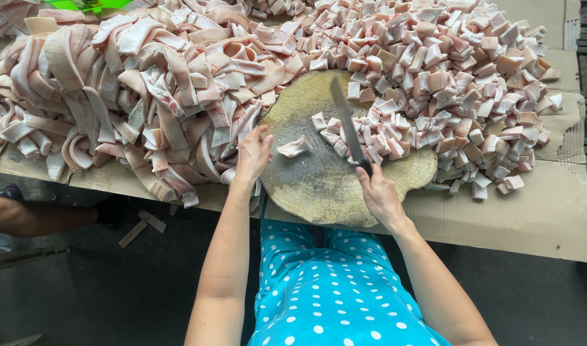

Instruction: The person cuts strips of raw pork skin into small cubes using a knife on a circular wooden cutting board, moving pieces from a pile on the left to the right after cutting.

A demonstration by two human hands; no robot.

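Observation:
A round wooden chopping block (pixel 319 176) lies on cardboard in front of me. My right hand (pixel 378 195) grips the dark handle of a long knife (pixel 346 122), whose blade points away across the block among small cut pieces. My left hand (pixel 253 154) rests at the block's left edge with fingers spread, holding nothing. A single pale meat piece (pixel 294 148) lies on the block just to its right. Long pink-white strips of pork skin (pixel 133 83) are heaped on the left. A big pile of small cut cubes (pixel 447 70) covers the right.
Flattened cardboard (pixel 543 211) covers the work surface, its front edge near my lap in a blue polka-dot garment. Another person's leg (pixel 31 214) reaches in at the left over the dark floor. A couple of fallen scraps (pixel 143 227) lie on the floor.

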